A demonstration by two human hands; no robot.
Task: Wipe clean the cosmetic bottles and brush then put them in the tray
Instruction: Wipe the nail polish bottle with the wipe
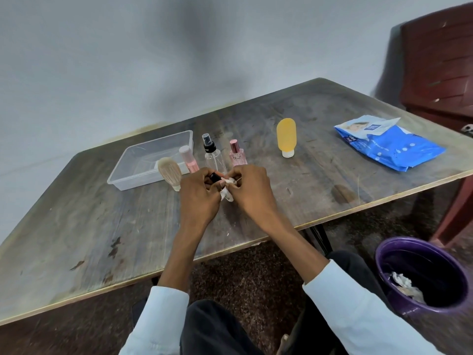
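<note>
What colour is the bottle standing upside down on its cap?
The upside-down bottle is yellow-orange with a white cap, seen in the head view.

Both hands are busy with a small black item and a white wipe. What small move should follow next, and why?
Probably keep rubbing the small black item, held in the left hand, with the white wipe pinched by the right hand, then set it into the clear tray. The tray looks empty, and the wipe touches the item.
</note>
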